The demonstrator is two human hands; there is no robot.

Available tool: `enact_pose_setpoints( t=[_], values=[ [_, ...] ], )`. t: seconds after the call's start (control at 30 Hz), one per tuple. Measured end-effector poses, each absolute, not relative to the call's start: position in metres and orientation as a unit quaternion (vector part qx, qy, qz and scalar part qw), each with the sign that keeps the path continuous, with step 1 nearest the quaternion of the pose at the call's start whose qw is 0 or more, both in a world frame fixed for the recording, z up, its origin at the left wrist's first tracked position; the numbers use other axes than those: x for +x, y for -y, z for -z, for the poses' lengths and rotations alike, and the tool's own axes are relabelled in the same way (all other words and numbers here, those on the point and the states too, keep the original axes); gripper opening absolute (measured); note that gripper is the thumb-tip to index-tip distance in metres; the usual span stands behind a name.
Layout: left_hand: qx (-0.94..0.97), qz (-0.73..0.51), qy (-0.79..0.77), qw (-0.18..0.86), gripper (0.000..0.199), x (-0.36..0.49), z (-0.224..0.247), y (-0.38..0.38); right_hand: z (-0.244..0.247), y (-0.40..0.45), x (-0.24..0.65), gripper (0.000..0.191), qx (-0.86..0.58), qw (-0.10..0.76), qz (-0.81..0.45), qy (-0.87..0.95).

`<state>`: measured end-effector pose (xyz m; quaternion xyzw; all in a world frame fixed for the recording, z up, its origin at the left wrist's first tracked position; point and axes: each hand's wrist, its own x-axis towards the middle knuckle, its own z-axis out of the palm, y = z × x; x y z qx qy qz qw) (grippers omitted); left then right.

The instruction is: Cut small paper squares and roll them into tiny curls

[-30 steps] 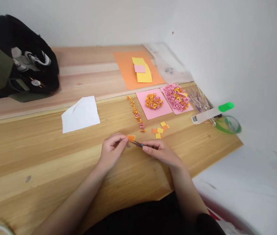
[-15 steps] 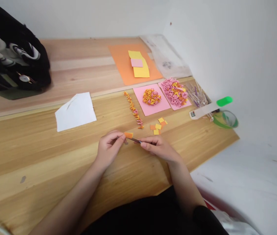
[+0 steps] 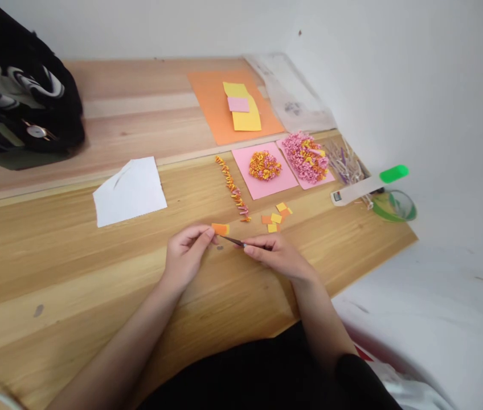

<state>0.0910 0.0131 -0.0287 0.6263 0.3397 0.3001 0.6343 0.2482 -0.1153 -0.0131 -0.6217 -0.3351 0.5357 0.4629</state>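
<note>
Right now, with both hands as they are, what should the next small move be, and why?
Probably, the right hand should guide the slim dark tool onto the free part of the orange-and-yellow paper. The left hand pinches the paper at one end, and the tool's tip lies close to its near edge; whether they touch is too small to tell.

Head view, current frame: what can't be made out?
Head view: tool, its rear end hidden by the right hand.
Head view: slip, one end covered by the left hand.
Head view: bag, cut off by the picture's left edge.
Head view: watch, dial too small and blurred to read.
</note>
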Motion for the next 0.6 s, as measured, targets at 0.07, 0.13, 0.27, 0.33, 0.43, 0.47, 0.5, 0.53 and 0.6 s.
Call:
enact_pose_setpoints(
  t=[0.07,0.13,0.27,0.33,0.43,0.47,0.5,0.53,0.6],
  values=[
    [0.609,-0.312,-0.354,0.638,0.017,0.0908,0.0296,-0.0134,0.0126,0.1165,0.2487,0.04,-0.619,0.47,-0.537,0.329],
    [0.606,-0.314,-0.356,0.638,0.017,0.0907,0.0302,-0.0131,0.0125,0.1183,0.2497,0.042,-0.61,0.474,-0.547,0.323],
    [0.614,-0.305,-0.352,0.637,0.017,0.0912,0.0285,-0.0116,0.0134,0.1208,0.2513,0.044,-0.596,0.484,-0.559,0.313],
    [0.617,-0.304,-0.352,0.635,0.018,0.0915,0.0267,-0.0111,0.014,0.1209,0.2513,0.043,-0.598,0.485,-0.556,0.313],
    [0.618,-0.304,-0.355,0.632,0.017,0.0917,0.0249,-0.0109,0.0144,0.1203,0.2507,0.041,-0.603,0.486,-0.549,0.313],
    [0.617,-0.305,-0.357,0.632,0.017,0.0917,0.0249,-0.0108,0.0143,0.12,0.2505,0.04,-0.605,0.486,-0.549,0.312],
    [0.616,-0.305,-0.359,0.632,0.016,0.0917,0.0252,-0.0108,0.0141,0.1197,0.2503,0.04,-0.607,0.484,-0.549,0.31],
    [0.616,-0.305,-0.358,0.632,0.016,0.0918,0.0258,-0.0108,0.0139,0.1194,0.2502,0.041,-0.608,0.481,-0.55,0.31],
    [0.622,-0.306,-0.351,0.629,0.016,0.0918,0.0274,-0.0108,0.0135,0.1186,0.25,0.041,-0.607,0.476,-0.554,0.312]
  ],
)
